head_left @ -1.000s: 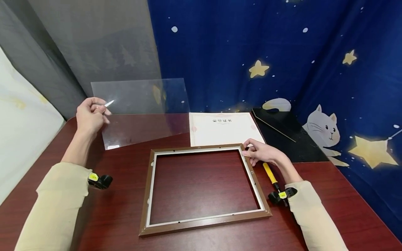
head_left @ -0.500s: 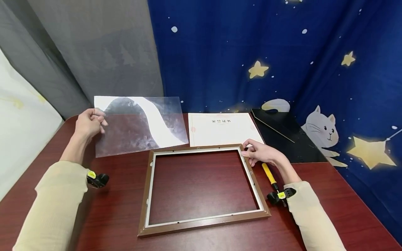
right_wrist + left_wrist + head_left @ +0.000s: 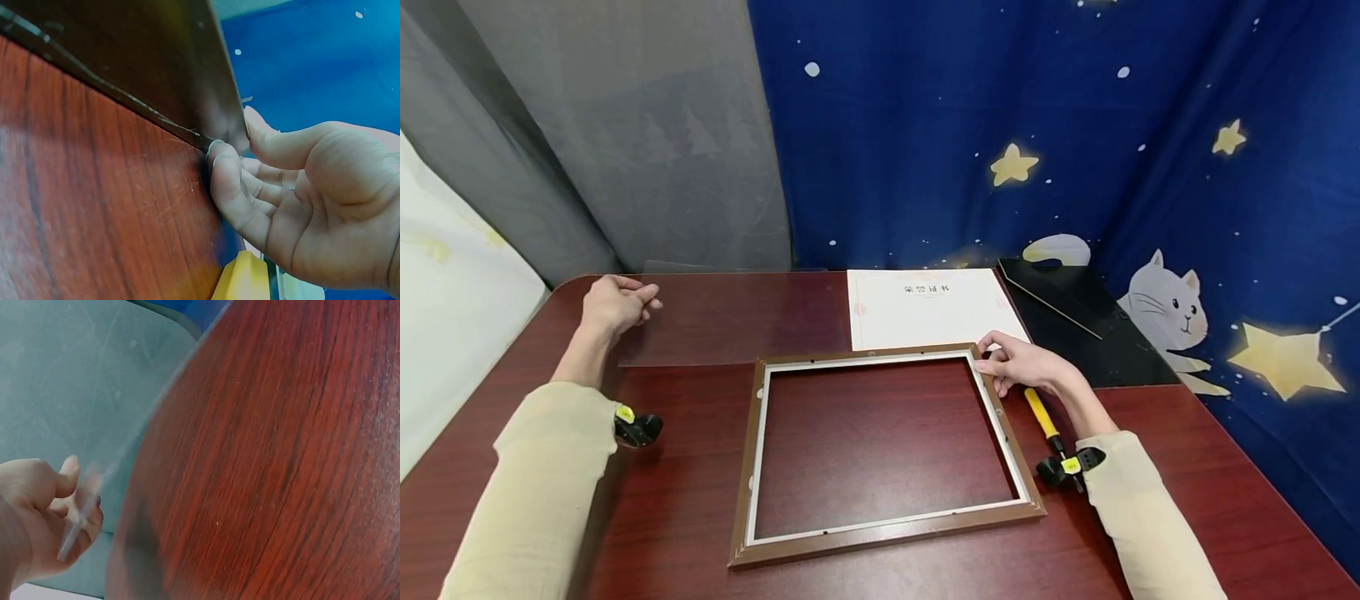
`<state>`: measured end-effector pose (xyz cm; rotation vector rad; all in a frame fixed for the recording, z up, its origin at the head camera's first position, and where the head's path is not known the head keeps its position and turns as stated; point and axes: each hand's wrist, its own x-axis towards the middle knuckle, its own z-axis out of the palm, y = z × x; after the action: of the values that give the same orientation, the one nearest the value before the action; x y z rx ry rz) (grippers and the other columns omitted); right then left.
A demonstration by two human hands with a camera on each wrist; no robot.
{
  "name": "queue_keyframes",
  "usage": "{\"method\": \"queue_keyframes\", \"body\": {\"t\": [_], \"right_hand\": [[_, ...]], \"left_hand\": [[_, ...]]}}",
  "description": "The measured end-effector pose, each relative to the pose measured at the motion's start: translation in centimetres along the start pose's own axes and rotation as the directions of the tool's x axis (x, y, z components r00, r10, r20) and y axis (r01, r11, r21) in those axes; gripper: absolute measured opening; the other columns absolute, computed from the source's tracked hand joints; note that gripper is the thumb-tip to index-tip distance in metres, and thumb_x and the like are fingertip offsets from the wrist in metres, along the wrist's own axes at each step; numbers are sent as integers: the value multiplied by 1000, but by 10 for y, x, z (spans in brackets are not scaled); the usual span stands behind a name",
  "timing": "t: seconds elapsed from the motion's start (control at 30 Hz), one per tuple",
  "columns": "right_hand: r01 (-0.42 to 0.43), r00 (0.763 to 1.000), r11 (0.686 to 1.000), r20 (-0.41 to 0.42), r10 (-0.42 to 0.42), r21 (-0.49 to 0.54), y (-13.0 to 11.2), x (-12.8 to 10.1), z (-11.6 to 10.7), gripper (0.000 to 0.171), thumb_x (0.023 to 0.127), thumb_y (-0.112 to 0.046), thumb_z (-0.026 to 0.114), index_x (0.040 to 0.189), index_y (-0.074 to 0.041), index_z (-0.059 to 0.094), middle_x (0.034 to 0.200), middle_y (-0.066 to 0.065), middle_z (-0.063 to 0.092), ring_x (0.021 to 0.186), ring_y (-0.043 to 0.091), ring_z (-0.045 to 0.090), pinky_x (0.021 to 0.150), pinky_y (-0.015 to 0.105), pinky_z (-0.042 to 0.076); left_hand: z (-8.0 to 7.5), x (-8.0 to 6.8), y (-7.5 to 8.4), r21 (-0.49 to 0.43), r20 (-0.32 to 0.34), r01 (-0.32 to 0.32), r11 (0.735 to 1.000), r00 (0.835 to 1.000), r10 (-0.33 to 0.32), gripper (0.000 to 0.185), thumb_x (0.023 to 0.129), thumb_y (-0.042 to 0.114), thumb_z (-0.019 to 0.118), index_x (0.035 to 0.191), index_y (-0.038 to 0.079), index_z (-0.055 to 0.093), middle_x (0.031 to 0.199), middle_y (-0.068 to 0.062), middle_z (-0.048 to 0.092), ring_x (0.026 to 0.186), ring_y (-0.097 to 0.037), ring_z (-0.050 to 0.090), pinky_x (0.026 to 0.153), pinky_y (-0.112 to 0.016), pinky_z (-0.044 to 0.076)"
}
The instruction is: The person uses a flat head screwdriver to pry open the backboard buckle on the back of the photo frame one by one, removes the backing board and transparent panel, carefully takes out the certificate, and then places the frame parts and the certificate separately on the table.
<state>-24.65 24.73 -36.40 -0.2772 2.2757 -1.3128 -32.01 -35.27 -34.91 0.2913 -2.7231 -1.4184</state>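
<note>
The left hand [image 3: 616, 305] sits in the left middle of the head view, near the far left edge of the table [image 3: 685, 517]. Its fingers are curled and pinch the left corner of a clear plastic sheet [image 3: 737, 317], as the left wrist view shows, with the thumb on top of the sheet's edge [image 3: 81, 512]. The sheet lies almost flat on the table and stretches from that hand to the right, ending just beside the white certificate [image 3: 928, 307] in the upper middle.

The right hand [image 3: 1018, 364] is right of centre, its curled fingers [image 3: 228, 181] and thumb gripping the upper right corner of the brown picture frame [image 3: 880, 533]. The frame lies flat in the lower middle of the view, its open middle showing the table through it. Its far rail lies just below the sheet and the certificate.

A yellow-handled tool [image 3: 1043, 414] lies on the table just below the right hand, beside the frame's right rail. A black backing board [image 3: 1075, 325] lies to the right of the certificate, in front of a blue curtain [image 3: 1000, 100] with stars and a cat.
</note>
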Motion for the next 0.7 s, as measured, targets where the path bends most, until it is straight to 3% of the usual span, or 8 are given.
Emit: {"method": "queue_keyframes", "body": {"t": [0.07,0.13,0.2,0.3,0.5,0.7], "right_hand": [[0,1000,1000,-2,0,-2,0,0,0,29,104,-12,57,120,4,39,76,10,54,62,21,57,57,27,54],[0,1000,1000,-2,0,-3,-1,-1,0,29,105,-12,57,120,5,39,76,11,54,62,21,57,57,28,54],[-3,1000,1000,-3,3,-3,-1,-1,0,29,105,-12,57,121,5,39,76,11,54,62,21,57,57,28,54],[-10,1000,1000,-6,10,-2,-1,-2,0,29,105,-11,57,120,5,39,76,10,54,62,21,57,57,28,54],[-12,1000,1000,-8,12,-5,-3,-3,0,27,105,-10,56,120,4,40,75,9,55,61,21,58,56,27,54],[-3,1000,1000,-13,3,-8,-3,-4,1,30,104,-10,57,122,5,39,76,11,54,62,21,58,57,28,56]], "left_hand": [[0,-1,0,35,13,11,999,1000,-11,59,103,30,60,139,-12,40,87,-6,74,70,-11,65,64,-28,55],[-1,-3,0,75,42,10,997,999,-13,71,100,36,63,145,-12,36,108,-19,70,89,-21,65,79,-36,55],[-2,-5,0,120,78,-5,993,997,-5,83,98,40,67,151,-12,28,128,-31,57,110,-35,59,94,-48,49],[-1,-8,-2,156,134,-30,987,991,9,96,95,39,71,154,-12,16,141,-40,39,129,-50,40,107,-62,34],[7,-10,-8,226,145,-50,973,989,17,103,90,34,77,153,-16,12,141,-42,34,129,-52,37,108,-63,33],[15,-10,-11,277,115,-65,959,993,35,96,88,33,79,148,-19,24,133,-39,40,123,-50,38,105,-63,34]]}}
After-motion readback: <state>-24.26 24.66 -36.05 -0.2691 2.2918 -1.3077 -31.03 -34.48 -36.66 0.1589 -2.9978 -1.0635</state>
